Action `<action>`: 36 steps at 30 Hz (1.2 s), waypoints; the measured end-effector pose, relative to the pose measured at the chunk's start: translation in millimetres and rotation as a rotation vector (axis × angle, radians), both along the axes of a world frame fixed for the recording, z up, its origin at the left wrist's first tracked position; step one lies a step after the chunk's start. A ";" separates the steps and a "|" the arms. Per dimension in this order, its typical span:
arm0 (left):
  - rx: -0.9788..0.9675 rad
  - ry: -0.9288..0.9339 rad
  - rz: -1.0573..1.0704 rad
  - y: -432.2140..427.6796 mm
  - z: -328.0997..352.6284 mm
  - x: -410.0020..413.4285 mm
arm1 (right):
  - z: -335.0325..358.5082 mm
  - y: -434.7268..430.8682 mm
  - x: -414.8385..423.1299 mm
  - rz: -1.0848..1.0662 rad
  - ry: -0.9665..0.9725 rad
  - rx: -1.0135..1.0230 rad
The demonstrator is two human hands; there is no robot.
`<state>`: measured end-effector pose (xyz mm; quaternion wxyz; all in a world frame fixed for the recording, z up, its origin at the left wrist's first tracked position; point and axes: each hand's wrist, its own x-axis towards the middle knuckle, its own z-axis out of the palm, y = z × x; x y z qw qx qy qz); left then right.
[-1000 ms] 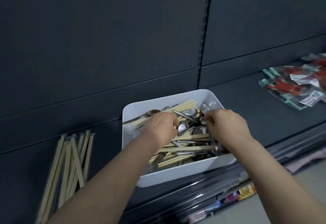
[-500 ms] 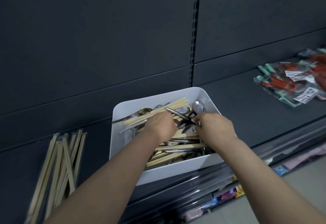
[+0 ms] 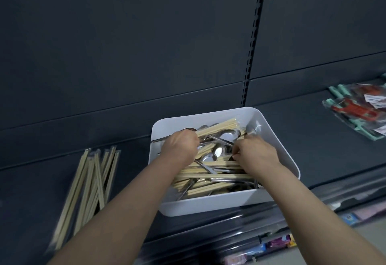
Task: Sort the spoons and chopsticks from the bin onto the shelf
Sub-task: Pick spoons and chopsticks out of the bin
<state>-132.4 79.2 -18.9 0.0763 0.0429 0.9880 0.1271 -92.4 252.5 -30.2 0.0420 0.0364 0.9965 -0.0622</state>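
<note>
A white bin (image 3: 211, 205) sits on the dark shelf (image 3: 313, 149), holding a jumble of pale wooden chopsticks (image 3: 211, 176) and metal spoons (image 3: 218, 151). My left hand (image 3: 180, 148) reaches into the bin's left side, knuckles up and fingers curled down into the pile. Its fingertips are hidden, so I cannot see what it holds. My right hand (image 3: 257, 155) is in the bin's right side, its thumb and fingers pinching a spoon handle among the cutlery. Several chopsticks (image 3: 92, 183) lie in a loose pile on the shelf left of the bin.
Packaged red and teal goods (image 3: 359, 110) lie on the shelf at the far right. A dark back panel with a slotted upright (image 3: 253, 35) rises behind the bin. Below the shelf's front edge, coloured packages (image 3: 277, 243) sit on a lower level.
Both hands have stayed in the bin, shifting slightly among the cutlery. The view has swung, so the bin now sits further right in the frame.
</note>
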 end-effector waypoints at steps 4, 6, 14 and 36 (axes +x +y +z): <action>0.004 0.013 0.036 4.8 -0.7 1.2 | -0.8 -0.6 -0.1 -0.039 0.034 -0.036; 0.050 0.056 0.084 4.5 -2.3 -0.7 | -1.5 0.2 -5.1 -0.055 0.061 -0.050; 0.178 0.064 0.193 -6.3 0.5 -2.1 | -1.9 -11.1 -17.7 0.023 -0.027 -0.074; 0.445 0.116 0.318 -106.7 18.5 31.0 | 29.2 -95.7 -20.0 0.098 0.039 -0.034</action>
